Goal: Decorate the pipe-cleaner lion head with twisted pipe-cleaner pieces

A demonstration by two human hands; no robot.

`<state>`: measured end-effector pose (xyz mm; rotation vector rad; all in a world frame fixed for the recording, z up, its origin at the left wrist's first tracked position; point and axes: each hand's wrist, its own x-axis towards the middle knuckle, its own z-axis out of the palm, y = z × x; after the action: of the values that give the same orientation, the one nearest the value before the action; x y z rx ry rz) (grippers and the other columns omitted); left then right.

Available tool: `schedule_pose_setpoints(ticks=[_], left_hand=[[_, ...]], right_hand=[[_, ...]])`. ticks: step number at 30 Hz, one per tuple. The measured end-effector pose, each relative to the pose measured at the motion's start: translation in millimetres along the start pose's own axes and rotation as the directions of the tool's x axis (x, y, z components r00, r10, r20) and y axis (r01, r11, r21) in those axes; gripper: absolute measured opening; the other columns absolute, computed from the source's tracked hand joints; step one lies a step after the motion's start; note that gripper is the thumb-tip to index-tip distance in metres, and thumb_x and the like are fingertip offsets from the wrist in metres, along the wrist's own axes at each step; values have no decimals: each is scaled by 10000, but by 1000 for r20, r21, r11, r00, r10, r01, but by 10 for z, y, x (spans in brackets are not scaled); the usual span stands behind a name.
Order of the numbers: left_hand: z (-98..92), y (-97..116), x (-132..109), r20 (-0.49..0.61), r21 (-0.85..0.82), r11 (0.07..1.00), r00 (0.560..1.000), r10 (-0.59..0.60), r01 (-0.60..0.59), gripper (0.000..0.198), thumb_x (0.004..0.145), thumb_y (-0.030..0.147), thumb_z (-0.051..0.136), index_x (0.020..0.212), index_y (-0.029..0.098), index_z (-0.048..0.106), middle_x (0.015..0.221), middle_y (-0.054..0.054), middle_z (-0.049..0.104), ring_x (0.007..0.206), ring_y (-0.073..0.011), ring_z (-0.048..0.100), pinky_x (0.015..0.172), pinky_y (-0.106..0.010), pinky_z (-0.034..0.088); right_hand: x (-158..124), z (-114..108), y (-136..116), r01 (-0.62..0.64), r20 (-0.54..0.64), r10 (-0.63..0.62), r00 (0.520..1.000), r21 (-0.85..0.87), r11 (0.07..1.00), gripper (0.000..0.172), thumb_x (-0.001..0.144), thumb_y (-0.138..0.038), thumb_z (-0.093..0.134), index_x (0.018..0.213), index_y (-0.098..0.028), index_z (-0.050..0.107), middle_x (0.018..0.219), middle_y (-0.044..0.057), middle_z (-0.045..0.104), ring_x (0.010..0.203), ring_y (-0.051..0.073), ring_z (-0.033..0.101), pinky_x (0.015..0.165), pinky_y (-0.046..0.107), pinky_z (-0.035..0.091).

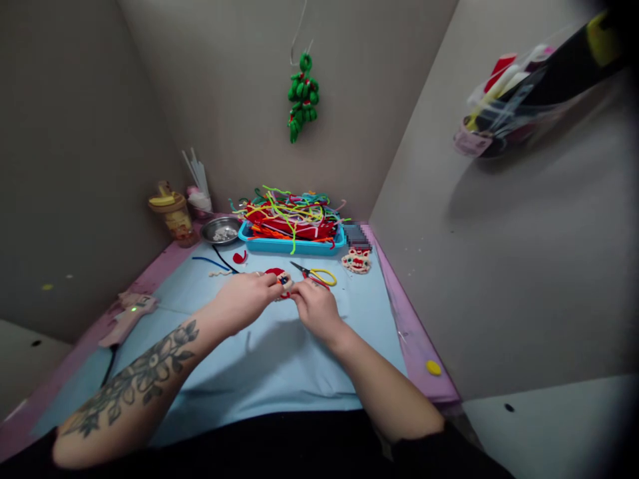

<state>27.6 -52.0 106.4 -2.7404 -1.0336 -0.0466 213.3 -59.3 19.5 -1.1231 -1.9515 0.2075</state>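
Observation:
Between my two hands is a small pipe-cleaner figure in red and cream with a dark blue spot. My left hand grips it from the left, fingers closed at its edge. On its right side my right hand pinches the edge with thumb and fingertips, which partly hide it. Just beyond my right hand lie scissors with yellow and red handles, their dark blades pointing left. A curled red piece and loose black and blue pipe cleaners lie beyond my left hand.
At the back stands a blue tray heaped with coloured pipe cleaners. Left of it are a metal bowl and a lidded cup. A pink glue gun lies left; a cream-and-red figure lies right. Walls enclose the table.

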Motion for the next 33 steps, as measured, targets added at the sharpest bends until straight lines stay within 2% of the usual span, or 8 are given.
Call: schedule_pose_setpoints(ticks=[3,7,10,14,20,26,29,33], left_hand=[[-74,-117,61,42,-14,1000,999,11,-10,222,874,146,510,993,222,682,911,-54,670,786,-189,626,623,-259,414],[-28,-294,116,26,-313,944,992,122,-108,221,904,226,494,878,215,713,871,-43,673,772,-152,612,653,-231,409],[54,-346,115,-4,-551,820,982,186,-158,251,924,259,463,915,186,703,857,-49,674,767,-139,609,686,-223,424],[130,-224,96,-4,-676,732,994,105,-80,216,911,243,465,905,170,669,868,-47,678,791,-145,610,720,-236,440],[191,28,96,107,-619,780,994,-38,96,175,858,152,438,840,173,611,821,-37,659,752,-156,598,677,-247,437],[243,45,67,160,-220,956,974,-161,194,270,910,163,381,1065,170,601,925,-101,665,710,-186,626,619,-269,426],[243,-20,46,126,-163,971,980,-157,177,252,909,184,412,1056,182,617,951,-102,661,730,-180,631,636,-260,431],[213,-134,22,59,-311,947,996,-65,80,239,926,286,435,968,204,655,922,-68,671,781,-174,625,673,-250,430]], right_hand=[[27,-36,-9,59,52,-66,997,113,992,137,855,-143,491,855,-193,618,835,61,648,794,188,601,736,292,455],[63,-125,-42,49,120,-105,987,402,914,115,851,-151,502,798,-197,593,824,38,632,795,166,595,752,292,470],[65,-151,-53,-63,109,2,994,554,830,87,851,-196,524,783,-196,580,772,20,608,742,151,585,711,281,480],[53,-120,-50,-158,18,185,983,599,785,80,856,-242,526,810,-194,571,721,3,588,617,128,569,602,258,475],[33,-73,-24,-51,-198,90,976,194,980,127,886,-211,500,818,-193,605,787,47,630,762,171,584,709,283,460],[25,-40,25,31,-20,-34,999,-154,988,142,891,-201,509,874,-201,650,819,55,666,748,176,604,686,268,428],[37,-31,58,151,68,-143,987,-133,980,148,878,-180,513,877,-201,660,805,54,668,722,176,599,648,269,418],[66,-60,72,235,74,-249,966,162,958,135,869,-164,504,838,-193,633,797,49,660,749,164,598,691,267,452]])
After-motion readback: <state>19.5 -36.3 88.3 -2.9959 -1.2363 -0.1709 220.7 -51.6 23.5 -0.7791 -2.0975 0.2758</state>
